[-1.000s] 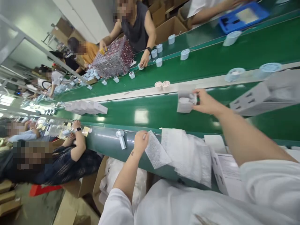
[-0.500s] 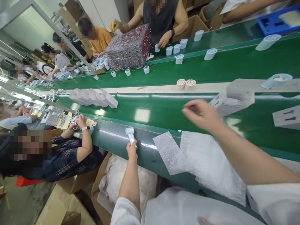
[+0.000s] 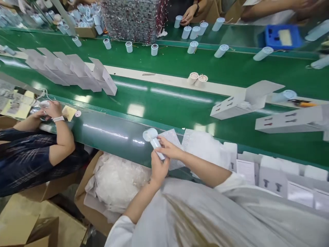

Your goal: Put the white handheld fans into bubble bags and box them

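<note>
Device (image 3: 153,139), pale blue with a round head, is held above the grey-green table (image 3: 108,142); the left grip (image 3: 159,167) is closed around the handle's lower end, the right grip (image 3: 168,148) on the handle just above. Bubble-wrap sheets (image 3: 202,145) lie near the right grip. Beyond, a glossy green belt (image 3: 167,111) carries open white boxes (image 3: 228,107). Left of the person, a co-worker's arm (image 3: 60,137) rests by the table; below stands a cardboard box (image 3: 81,195) filled with whitish plastic (image 3: 117,185).

Two green conveyor belts (image 3: 164,97) are separated by a white rail (image 3: 223,89), light (image 3: 136,109) is reflected in the nearer one, a dark green bench (image 3: 110,142) is set along its edge, and cardboard boxes (image 3: 15,221) are crowded at lower left.
</note>
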A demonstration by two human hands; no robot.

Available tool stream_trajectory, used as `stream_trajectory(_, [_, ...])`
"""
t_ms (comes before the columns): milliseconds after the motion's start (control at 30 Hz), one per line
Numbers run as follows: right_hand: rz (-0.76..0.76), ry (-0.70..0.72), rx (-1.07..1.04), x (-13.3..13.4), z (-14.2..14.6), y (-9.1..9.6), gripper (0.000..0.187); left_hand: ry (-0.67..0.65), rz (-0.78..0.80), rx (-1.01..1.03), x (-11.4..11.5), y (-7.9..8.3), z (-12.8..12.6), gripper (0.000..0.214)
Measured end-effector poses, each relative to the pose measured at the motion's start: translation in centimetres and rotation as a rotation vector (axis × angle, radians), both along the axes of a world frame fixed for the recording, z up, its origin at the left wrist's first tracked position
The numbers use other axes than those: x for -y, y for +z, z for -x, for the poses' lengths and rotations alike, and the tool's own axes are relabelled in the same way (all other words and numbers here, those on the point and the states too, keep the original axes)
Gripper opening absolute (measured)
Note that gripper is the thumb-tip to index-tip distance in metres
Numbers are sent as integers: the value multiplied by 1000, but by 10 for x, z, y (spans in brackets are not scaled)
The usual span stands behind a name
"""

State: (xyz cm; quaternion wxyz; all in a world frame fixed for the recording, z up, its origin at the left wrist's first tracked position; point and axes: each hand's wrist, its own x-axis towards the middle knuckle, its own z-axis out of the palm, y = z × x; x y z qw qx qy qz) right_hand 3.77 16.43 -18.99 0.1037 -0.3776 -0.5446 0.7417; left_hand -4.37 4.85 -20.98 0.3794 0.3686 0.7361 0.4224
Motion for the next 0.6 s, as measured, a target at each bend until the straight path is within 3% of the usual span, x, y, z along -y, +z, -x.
stream_trajectory(100, [135, -296, -82, -7, -32, 4, 58, -460, -50, -115, -2, -10, -17, 64])
stream_trajectory(133, [174, -372, -89, -15, -47, 8, 54, -591, -30, -157, -3, -17, -22, 62])
stream_trajectory(200, [232, -502, -95, -28, -79, 20, 47, -740, 43, -194, -4, -30, -28, 37])
stream_trajectory(267, [280, -562, -103, -31, -111, 34, 42, -760, 105, -158, -7, -40, -29, 9])
stream_trajectory(400, [476, -450, -175, 5, -151, 50, 45, -649, 146, -55, -20, -42, -21, 15])
stream_trajectory(500, [667, -309, -216, 51, -153, 48, 61, -562, 156, 37, -29, -31, -14, 20])
stream_trajectory(600, [701, -254, -232, 85, -144, 39, 90, -539, 135, 137, -30, -20, -13, 17])
